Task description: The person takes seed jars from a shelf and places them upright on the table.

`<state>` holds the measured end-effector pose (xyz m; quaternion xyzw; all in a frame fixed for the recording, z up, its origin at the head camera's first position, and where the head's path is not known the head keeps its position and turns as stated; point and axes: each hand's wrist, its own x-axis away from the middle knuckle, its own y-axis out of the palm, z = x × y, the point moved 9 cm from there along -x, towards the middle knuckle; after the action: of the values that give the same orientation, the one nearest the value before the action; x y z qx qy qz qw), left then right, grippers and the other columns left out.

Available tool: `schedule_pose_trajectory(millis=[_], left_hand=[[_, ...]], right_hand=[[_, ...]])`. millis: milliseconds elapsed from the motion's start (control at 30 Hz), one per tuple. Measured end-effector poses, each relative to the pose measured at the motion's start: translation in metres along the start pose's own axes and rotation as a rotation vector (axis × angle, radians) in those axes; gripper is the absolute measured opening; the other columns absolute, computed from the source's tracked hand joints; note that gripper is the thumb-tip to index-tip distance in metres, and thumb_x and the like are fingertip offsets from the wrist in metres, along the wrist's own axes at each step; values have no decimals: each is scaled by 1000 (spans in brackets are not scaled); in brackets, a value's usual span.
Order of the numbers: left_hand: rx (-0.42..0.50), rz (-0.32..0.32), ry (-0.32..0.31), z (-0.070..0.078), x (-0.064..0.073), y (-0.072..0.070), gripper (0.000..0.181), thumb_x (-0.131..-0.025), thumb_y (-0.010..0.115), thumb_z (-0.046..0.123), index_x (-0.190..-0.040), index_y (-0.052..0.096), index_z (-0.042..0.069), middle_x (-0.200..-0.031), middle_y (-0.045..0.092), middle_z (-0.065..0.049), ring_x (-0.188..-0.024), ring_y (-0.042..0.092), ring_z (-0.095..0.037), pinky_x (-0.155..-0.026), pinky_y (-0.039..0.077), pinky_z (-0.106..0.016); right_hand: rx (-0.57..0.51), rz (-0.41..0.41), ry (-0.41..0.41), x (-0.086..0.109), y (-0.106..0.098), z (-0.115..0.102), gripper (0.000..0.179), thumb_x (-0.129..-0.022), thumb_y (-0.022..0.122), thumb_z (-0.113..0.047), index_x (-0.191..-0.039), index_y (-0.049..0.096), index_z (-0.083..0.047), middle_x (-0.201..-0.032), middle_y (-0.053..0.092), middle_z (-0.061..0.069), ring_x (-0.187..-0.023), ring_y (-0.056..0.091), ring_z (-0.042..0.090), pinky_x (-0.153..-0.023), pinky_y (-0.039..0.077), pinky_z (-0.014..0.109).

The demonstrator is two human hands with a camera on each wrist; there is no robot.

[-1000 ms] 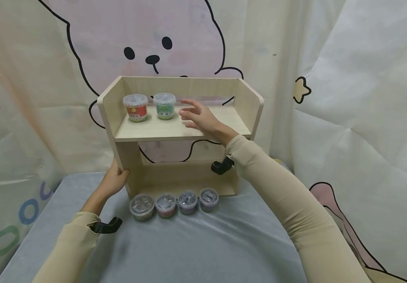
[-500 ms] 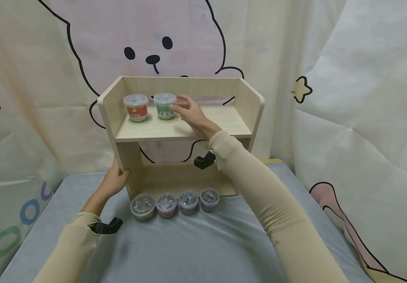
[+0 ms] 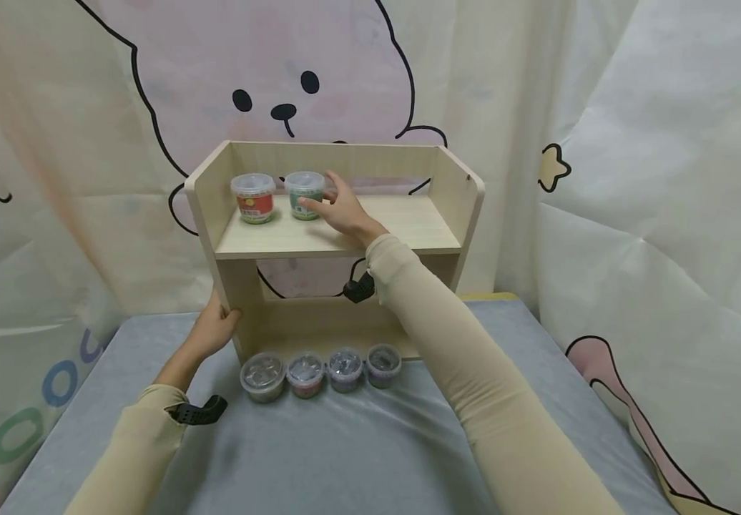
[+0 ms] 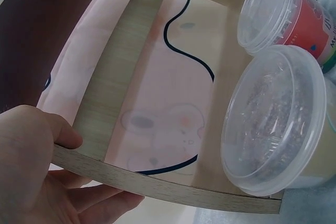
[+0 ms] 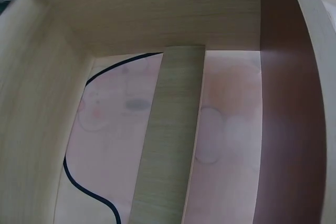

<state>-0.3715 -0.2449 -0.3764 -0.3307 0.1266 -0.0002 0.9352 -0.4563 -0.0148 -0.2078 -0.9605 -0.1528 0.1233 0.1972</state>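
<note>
A pale wooden two-tier shelf stands on the cloth. My left hand grips its left side panel, thumb inside and fingers outside. On the upper tier, a clear-lidded plastic tub with a green label sits beside a red-labelled tub. My right hand holds the green-labelled tub from its right side, thumb across the front and index finger by the lid; the other fingers are partly hidden behind it. The right wrist view shows only the shelf's lower part, without the hand.
Several small lidded tubs stand in a row before the lower tier, the leftmost tub being the widest. Grey-blue cloth covers the table. A curtain printed with a bear hangs behind the shelf.
My right hand has moved left along the upper tier, from apart from the green-labelled tub to holding it. My left hand keeps its grip on the side panel.
</note>
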Motion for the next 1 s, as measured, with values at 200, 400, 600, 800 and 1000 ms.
schedule_pose_trajectory(millis=[200, 400, 600, 800, 1000], left_hand=[[-1, -6, 1, 1, 1, -1, 76, -100, 44, 6, -162, 0, 8, -152, 34, -40, -139, 37, -58, -108, 36, -71], [2, -6, -2, 1, 1, -1, 75, -100, 43, 5, -162, 0, 7, -152, 33, -40, -138, 37, -59, -106, 37, -72], [10, -12, 17, 2, 1, 0, 76, -100, 41, 3, -163, -1, 10, -154, 31, -39, -139, 35, -60, -105, 37, -73], [26, -18, 30, 4, 0, 2, 75, -99, 40, 1, -162, -1, 9, -154, 31, -39, -139, 34, -61, -106, 35, -74], [56, -35, 49, 5, -1, 5, 77, -99, 38, -2, -162, -4, 11, -156, 27, -38, -142, 31, -61, -108, 32, -75]], right_hand=[[-32, -11, -26, -2, 8, -1, 87, -98, 66, -31, -164, 10, -25, -160, 41, 15, -150, 38, 23, -125, 30, 41], [-65, 46, -55, -1, 6, -3, 81, -98, 66, -30, -162, 19, -19, -149, 50, 18, -139, 49, 25, -119, 38, 40], [-87, 133, -56, 1, -1, 0, 74, -96, 70, -30, -156, 28, -16, -147, 51, 18, -134, 52, 26, -109, 48, 37], [-34, 138, -26, 1, 2, 2, 79, -97, 66, -41, -158, 23, -18, -153, 45, 13, -140, 49, 24, -112, 45, 37], [11, 176, -25, 2, 0, 2, 74, -97, 64, -43, -157, 29, -16, -153, 45, 11, -141, 48, 26, -116, 42, 38]])
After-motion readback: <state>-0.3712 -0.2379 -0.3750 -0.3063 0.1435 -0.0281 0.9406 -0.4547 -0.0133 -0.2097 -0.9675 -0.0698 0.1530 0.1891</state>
